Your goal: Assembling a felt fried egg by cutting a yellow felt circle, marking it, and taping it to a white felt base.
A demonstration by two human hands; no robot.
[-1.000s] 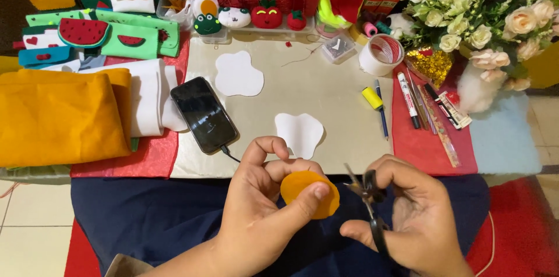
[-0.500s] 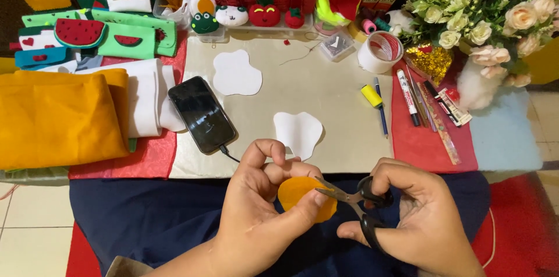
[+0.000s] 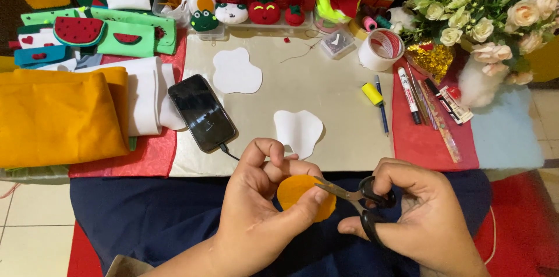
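Observation:
My left hand (image 3: 262,207) pinches a small round piece of orange felt (image 3: 297,192) between thumb and fingers, low in the middle of the head view. My right hand (image 3: 419,213) grips black-handled scissors (image 3: 358,198) whose blades point left and meet the right edge of the orange piece. Both hands hover over my dark blue lap, just in front of the low table. Two white felt cut-outs (image 3: 298,130) (image 3: 236,71) lie on the beige mat (image 3: 326,85) beyond my hands.
A black phone (image 3: 202,112) on a cable lies left of the mat, beside folded orange felt (image 3: 58,114) and white felt. Pens, a ruler and a yellow thread spool (image 3: 372,93) lie right. A tape roll (image 3: 381,50), felt toys and a bouquet (image 3: 483,9) line the back.
The scissors swung from pointing upward beside the orange piece to lying level with the blades at its right edge. My left hand turned the piece slightly.

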